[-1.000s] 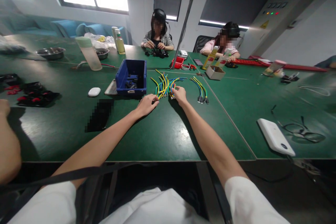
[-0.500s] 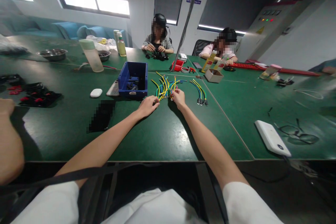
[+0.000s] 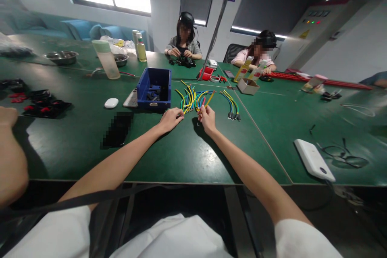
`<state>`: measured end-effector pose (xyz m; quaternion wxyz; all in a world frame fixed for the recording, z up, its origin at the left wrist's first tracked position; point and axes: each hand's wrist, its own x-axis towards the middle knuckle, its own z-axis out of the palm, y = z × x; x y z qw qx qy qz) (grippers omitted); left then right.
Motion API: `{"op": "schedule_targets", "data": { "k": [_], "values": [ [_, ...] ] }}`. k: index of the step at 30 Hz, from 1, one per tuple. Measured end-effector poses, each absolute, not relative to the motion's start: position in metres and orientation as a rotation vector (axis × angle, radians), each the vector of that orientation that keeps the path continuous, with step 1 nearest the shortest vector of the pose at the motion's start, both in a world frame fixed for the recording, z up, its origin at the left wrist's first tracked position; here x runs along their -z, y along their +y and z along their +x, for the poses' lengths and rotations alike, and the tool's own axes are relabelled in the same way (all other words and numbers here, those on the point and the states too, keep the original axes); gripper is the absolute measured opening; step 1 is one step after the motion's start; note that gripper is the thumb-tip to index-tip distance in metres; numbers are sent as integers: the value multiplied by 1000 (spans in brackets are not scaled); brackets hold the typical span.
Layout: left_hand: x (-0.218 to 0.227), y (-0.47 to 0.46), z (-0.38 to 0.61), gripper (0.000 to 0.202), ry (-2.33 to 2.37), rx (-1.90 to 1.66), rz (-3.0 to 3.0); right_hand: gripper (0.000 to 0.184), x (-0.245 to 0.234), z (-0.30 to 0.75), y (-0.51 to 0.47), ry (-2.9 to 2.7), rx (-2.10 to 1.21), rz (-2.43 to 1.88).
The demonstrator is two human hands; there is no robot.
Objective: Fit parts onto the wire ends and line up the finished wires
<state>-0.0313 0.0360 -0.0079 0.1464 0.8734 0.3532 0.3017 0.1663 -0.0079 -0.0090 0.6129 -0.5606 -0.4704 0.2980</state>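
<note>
A loose heap of yellow, green and blue wires [image 3: 190, 98] lies on the green table [image 3: 187, 149] in front of me. My left hand [image 3: 171, 119] rests at the near edge of the heap with its fingers curled on the wire ends. My right hand [image 3: 207, 117] is closed on a yellow wire [image 3: 208, 99] and holds it lifted, slanting up to the right. A second small bundle of wires [image 3: 231, 106] lies just right of my right hand.
A blue bin [image 3: 154, 88] with dark parts stands left of the heap, beside a white mouse [image 3: 111, 102]. A white power bank [image 3: 314, 159] and glasses [image 3: 344, 154] lie at the right. Two people work at the far side; another person's arm [image 3: 10, 161] shows at the left.
My right hand has drawn back from the heap and lifted a yellow wire out of it. My left hand has stayed at the heap's near edge.
</note>
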Motion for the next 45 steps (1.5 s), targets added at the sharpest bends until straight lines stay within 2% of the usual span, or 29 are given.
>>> {"op": "schedule_targets", "data": {
  "k": [17, 31, 36, 45],
  "values": [
    [7, 35, -30, 11, 1043, -880, 2503, 36, 9, 167, -11, -997, -725, -1155],
    [-8, 24, -28, 17, 1181, -994, 2448, 37, 8, 167, -12, -1017, -757, -1235],
    [-11, 24, -30, 17, 1280, -1164, 2505, 35, 11, 168, -9, -1028, -753, -1250],
    [-24, 47, -55, 8, 1758, -1538, 2357, 34, 9, 168, -11, -1068, -734, -1273]
  ]
}}
